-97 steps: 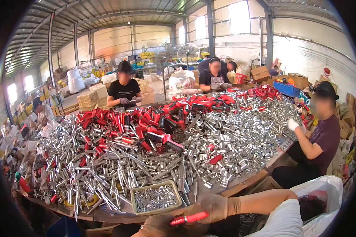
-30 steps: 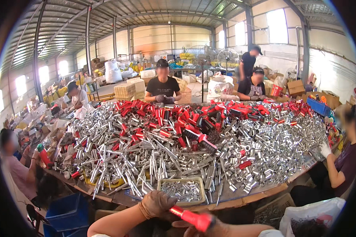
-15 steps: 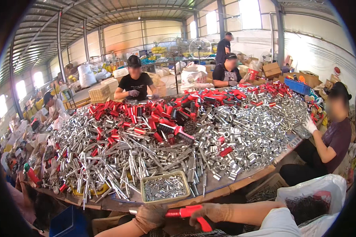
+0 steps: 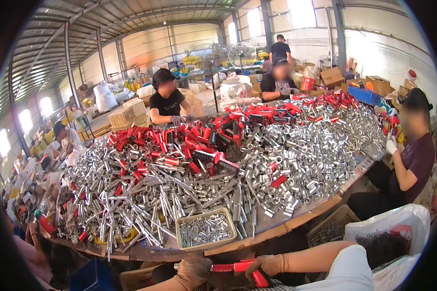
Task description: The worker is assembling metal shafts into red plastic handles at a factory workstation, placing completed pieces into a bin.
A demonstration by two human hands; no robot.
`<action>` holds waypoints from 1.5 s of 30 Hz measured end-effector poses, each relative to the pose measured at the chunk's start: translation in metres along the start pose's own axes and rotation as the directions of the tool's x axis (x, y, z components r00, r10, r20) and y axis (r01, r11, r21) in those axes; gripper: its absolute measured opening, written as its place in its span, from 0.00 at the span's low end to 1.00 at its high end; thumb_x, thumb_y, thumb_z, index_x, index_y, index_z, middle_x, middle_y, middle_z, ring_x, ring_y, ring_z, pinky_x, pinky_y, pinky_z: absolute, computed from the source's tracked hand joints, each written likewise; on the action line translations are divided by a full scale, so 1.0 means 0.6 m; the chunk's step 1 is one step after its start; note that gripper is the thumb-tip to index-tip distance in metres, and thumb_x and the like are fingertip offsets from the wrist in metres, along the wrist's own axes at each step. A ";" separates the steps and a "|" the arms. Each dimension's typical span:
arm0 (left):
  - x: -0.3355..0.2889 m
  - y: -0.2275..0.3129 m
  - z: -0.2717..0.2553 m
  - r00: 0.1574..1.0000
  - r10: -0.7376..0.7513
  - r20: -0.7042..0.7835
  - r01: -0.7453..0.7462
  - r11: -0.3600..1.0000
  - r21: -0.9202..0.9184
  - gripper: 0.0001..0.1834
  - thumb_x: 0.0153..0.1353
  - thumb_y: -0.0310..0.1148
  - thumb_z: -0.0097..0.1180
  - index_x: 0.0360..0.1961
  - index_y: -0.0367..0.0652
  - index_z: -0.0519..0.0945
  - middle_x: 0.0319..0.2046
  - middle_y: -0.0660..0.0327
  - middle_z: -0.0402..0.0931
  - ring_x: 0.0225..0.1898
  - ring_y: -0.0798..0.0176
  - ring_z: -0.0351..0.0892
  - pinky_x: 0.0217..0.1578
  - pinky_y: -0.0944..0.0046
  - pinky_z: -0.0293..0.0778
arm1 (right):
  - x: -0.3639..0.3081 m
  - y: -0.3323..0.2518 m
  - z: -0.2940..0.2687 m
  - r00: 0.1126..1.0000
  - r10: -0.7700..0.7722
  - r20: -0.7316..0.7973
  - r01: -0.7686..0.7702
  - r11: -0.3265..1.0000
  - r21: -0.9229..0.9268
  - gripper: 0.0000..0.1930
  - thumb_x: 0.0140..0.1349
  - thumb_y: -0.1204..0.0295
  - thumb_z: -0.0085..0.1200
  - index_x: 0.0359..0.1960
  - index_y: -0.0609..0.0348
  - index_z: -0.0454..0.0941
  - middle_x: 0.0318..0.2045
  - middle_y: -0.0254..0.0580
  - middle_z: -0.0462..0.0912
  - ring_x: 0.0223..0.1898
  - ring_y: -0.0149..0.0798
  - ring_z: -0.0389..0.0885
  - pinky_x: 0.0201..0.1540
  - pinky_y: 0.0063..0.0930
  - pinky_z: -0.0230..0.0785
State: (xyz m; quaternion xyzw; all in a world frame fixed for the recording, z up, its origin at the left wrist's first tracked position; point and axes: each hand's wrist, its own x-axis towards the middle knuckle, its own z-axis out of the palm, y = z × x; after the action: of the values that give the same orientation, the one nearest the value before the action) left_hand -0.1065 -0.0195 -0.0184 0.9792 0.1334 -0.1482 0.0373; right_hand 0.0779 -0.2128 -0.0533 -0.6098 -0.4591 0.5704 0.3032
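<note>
Left grip (image 4: pixel 194 271), right grip (image 4: pixel 270 265), red tool (image 4: pixel 223 267) through both.

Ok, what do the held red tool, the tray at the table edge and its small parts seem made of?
Red tool: body probably plastic, perhaps coated metal, given its even, bright red; silvery end beyond the left hand looks metallic.
Tray: likely moulded plastic, pale yellowish, with a rounded rim.
Small parts: metal, from their bright silvery glints; bare or plated, I can't tell.

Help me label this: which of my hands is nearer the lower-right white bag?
Right: your right hand is left of the bag; your left hand is farther left, holding the red tool.
</note>
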 end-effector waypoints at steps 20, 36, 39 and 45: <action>-0.017 0.000 0.017 0.984 0.085 0.154 -0.059 0.984 -0.168 0.11 0.52 0.37 0.55 0.34 0.47 0.83 0.31 0.51 0.83 0.36 0.48 0.83 0.37 0.51 0.78 | -0.015 -0.123 -0.031 0.858 -0.482 0.178 0.355 0.303 -0.884 0.22 0.55 0.74 0.56 0.54 0.55 0.76 0.38 0.48 0.83 0.39 0.42 0.82 0.41 0.39 0.75; -0.038 -0.007 0.037 0.966 -0.026 0.256 0.088 0.969 -0.233 0.18 0.54 0.50 0.58 0.36 0.49 0.85 0.32 0.50 0.83 0.38 0.48 0.83 0.38 0.53 0.78 | 0.024 -0.083 0.029 0.954 -0.294 0.057 0.210 0.520 -0.828 0.22 0.54 0.68 0.58 0.52 0.57 0.76 0.30 0.40 0.82 0.35 0.39 0.82 0.46 0.37 0.75; -0.044 -0.034 0.025 0.995 0.059 -0.085 -0.067 0.994 -0.092 0.15 0.49 0.48 0.59 0.27 0.48 0.85 0.26 0.55 0.83 0.31 0.50 0.84 0.30 0.53 0.78 | 0.037 -0.032 0.036 0.985 -0.130 0.118 0.133 0.991 -0.021 0.40 0.51 0.64 0.68 0.67 0.53 0.63 0.40 0.44 0.84 0.44 0.29 0.80 0.50 0.26 0.72; -0.068 -0.078 0.009 0.591 -0.125 -0.797 0.090 0.992 -0.089 0.24 0.48 0.37 0.61 0.50 0.48 0.80 0.41 0.57 0.81 0.44 0.50 0.80 0.48 0.54 0.73 | 0.012 -0.104 0.089 0.924 -0.372 -0.087 0.380 0.919 0.103 0.42 0.56 0.64 0.63 0.69 0.62 0.55 0.43 0.44 0.81 0.42 0.34 0.80 0.47 0.28 0.72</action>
State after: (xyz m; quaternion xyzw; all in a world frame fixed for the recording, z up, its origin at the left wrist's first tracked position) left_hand -0.1583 0.0146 -0.0128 0.9307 0.1978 0.3072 -0.0164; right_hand 0.0121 -0.1900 -0.0091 -0.5097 -0.5228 0.5076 0.4574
